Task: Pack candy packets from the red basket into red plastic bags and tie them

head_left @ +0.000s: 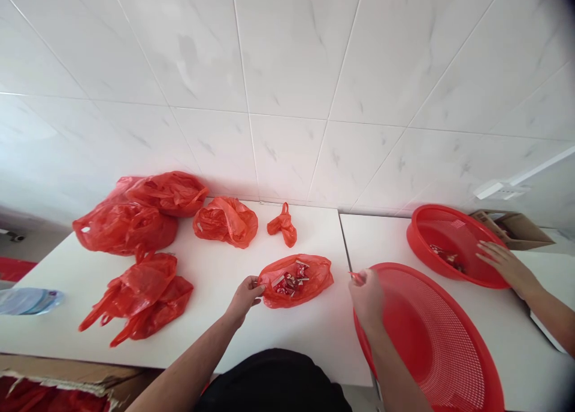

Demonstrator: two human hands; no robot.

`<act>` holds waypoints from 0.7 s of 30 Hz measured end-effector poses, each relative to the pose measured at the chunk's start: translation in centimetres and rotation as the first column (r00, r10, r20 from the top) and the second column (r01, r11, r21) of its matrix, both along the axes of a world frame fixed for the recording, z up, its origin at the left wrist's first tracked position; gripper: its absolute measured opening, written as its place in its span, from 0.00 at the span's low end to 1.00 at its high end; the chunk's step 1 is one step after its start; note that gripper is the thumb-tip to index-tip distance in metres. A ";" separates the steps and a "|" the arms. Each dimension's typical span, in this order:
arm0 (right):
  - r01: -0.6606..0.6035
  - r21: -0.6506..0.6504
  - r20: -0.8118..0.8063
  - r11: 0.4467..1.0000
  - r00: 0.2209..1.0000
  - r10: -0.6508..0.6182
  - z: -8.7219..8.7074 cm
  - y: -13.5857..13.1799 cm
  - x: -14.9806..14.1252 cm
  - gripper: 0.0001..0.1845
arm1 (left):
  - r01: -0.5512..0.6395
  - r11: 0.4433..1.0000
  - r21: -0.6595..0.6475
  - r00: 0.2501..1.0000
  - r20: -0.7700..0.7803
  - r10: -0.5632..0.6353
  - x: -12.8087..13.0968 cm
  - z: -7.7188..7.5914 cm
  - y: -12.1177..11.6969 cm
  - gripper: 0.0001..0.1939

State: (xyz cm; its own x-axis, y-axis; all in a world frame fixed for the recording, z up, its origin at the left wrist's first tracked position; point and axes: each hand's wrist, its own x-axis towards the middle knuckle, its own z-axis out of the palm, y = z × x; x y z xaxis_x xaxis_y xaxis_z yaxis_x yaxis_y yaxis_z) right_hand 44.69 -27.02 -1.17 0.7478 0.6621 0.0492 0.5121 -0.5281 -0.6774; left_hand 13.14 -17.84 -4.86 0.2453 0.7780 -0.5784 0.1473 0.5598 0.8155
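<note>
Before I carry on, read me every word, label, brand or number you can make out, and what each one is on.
None can be read.
Small red packets in the open red bag: pale markings, too small to read.
Red item in the right hand: nothing legible.
Small items in the far red basin: too small.
Clear plastic bottle: markings too blurred.

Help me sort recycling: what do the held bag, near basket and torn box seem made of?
Held bag: seemingly thin plastic film, slightly glossy; translucent, crinkled.
Near basket: probably moulded plastic, semi-gloss; stiff rim, regular holes.
Torn box: likely cardboard, matt; brown, ragged edge.
</note>
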 end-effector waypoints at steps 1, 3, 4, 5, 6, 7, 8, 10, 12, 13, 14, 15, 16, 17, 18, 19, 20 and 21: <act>-0.041 -0.031 -0.009 0.999 0.999 0.041 0.3 0.5 -0.7 0.07 | 0.000 1.000 0.004 1.000 0.002 0.000 0.0 0.0 0.0 0.16; -0.072 -0.050 -0.028 0.996 0.997 0.070 0.4 1.4 -1.8 0.08 | -0.001 1.000 0.011 1.000 0.002 0.001 -0.2 0.0 0.0 0.16; -0.080 -0.054 -0.051 0.995 0.996 0.077 0.3 1.7 -2.1 0.09 | -0.001 1.000 0.013 1.000 0.005 0.001 -0.3 0.0 0.0 0.16; -0.088 -0.057 -0.079 0.995 0.993 0.083 0.1 1.9 -2.4 0.09 | 0.000 1.000 0.013 1.000 0.008 0.000 -0.4 0.0 0.0 0.16; -0.103 -0.058 -0.110 0.993 0.989 0.097 -0.1 2.1 -2.7 0.10 | -0.001 1.000 0.012 1.000 0.011 0.000 -0.5 -0.1 -0.1 0.16; -0.128 -0.055 -0.140 0.990 0.983 0.119 -0.4 2.2 -3.1 0.10 | -0.002 1.000 0.012 1.000 0.012 0.002 -0.6 -0.3 -0.1 0.17; -0.160 -0.048 -0.166 0.986 0.975 0.150 -0.7 2.3 -3.5 0.09 | -0.004 1.000 0.012 1.000 0.011 0.004 -0.7 -0.4 -0.1 0.17; -0.231 -0.015 -0.200 0.973 0.954 0.223 -1.2 2.5 -4.8 0.08 | -0.009 1.000 0.011 1.000 0.003 0.009 -0.7 -0.6 -0.2 0.17; -0.304 0.039 -0.227 0.952 0.925 0.305 -1.8 2.7 -6.2 0.09 | -0.009 1.000 0.012 1.000 -0.002 0.009 -0.6 -0.8 -0.2 0.17; -0.335 0.062 -0.240 0.940 0.909 0.340 -2.2 2.8 -6.8 0.11 | -0.011 1.000 0.014 1.000 -0.003 0.011 -0.6 -0.8 -0.2 0.16; -0.354 0.079 -0.248 0.932 0.898 0.363 -2.6 2.8 -7.3 0.13 | -0.016 1.000 0.019 1.000 -0.004 0.016 -0.6 -0.8 -0.2 0.16; -0.347 0.089 -0.253 0.934 0.899 0.358 -3.2 2.8 -7.5 0.15 | -0.027 0.999 0.025 1.000 -0.006 0.027 -0.6 -0.8 -0.2 0.15; -0.305 0.084 -0.254 0.949 0.914 0.316 -3.8 2.7 -7.6 0.16 | -0.041 0.999 0.032 0.999 -0.007 0.042 -0.7 -0.8 -0.2 0.15; -0.233 0.065 -0.255 0.970 0.936 0.242 -4.6 2.6 -7.4 0.18 | -0.058 0.998 0.038 0.998 -0.007 0.058 -0.8 -0.8 -0.1 0.14; -0.148 0.036 -0.254 0.988 0.955 0.152 -5.3 2.4 -7.2 0.19 | -0.074 0.996 0.042 0.997 -0.006 0.074 -0.9 -0.8 0.0 0.14; -0.067 0.001 -0.254 0.998 0.965 0.065 -6.1 2.3 -6.8 0.21 | -0.089 0.995 0.042 0.996 -0.003 0.089 -1.1 -0.8 0.0 0.14; -0.005 -0.036 -0.254 0.999 0.967 -0.005 -6.8 2.1 -6.4 0.23 | -0.102 0.994 0.041 0.995 0.001 0.102 -1.2 -0.8 0.0 0.14; 0.027 -0.073 -0.257 0.997 0.965 -0.045 -7.5 2.0 -6.0 0.25 | -0.113 0.993 0.038 0.994 0.005 0.113 -1.3 -0.8 0.1 0.14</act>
State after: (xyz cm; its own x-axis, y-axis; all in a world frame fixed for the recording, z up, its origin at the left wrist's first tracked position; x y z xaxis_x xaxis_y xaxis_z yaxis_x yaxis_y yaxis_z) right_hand 38.74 -25.05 -8.64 0.7524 0.6298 -0.1931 0.3045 -0.5925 -0.7458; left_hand 11.80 -17.78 -5.64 0.1557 0.8223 -0.5473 0.0825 0.5413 0.8368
